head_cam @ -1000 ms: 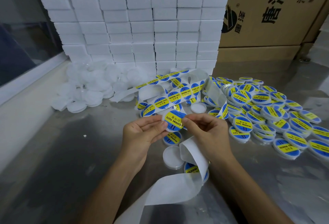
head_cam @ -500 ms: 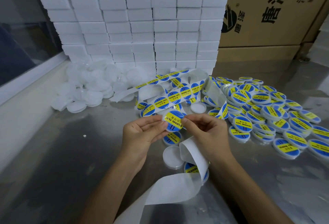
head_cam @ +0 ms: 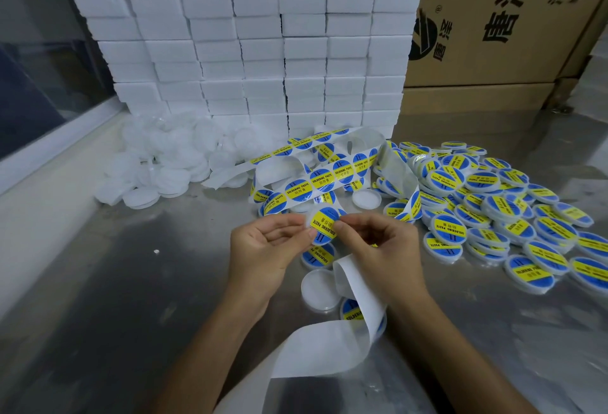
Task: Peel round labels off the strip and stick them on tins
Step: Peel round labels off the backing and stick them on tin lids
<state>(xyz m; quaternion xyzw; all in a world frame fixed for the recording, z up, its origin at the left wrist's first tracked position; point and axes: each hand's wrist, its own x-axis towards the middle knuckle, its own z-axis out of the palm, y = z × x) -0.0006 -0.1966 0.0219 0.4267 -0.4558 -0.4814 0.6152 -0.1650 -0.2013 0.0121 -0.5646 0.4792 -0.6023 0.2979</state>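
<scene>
We hold a small round tin (head_cam: 320,226) up between both hands, just above the worktop (head_cam: 115,298). Our left hand (head_cam: 263,249) pinches the tin's left edge with thumb and fingertips, the palm turned toward us. Our right hand (head_cam: 378,246) pinches the right edge, its fingers curled in over the rim. The tin's face carries a blue and yellow round label reading "SOLDERING PASTE", tilted so the yellow band runs at a slant.

The label strip (head_cam: 316,180) loops across the worktop just beyond our hands, with a row of blue and yellow labels on it. Its bare white backing (head_cam: 332,348) curls down under our right wrist and runs toward the lower edge of the view.

Directly below the held tin lies a labelled tin (head_cam: 317,255) flat on the worktop, and just nearer to us an unlabelled white tin (head_cam: 319,288). Another labelled tin (head_cam: 352,310) sits partly hidden under the backing.

To the right spreads a heap of labelled tins (head_cam: 493,203). To the left, well apart from our hands, lies a pile of plain white tins (head_cam: 158,167). Behind both stands a wall of stacked white boxes (head_cam: 263,45), with a brown carton (head_cam: 506,19) printed with black characters to its right.
</scene>
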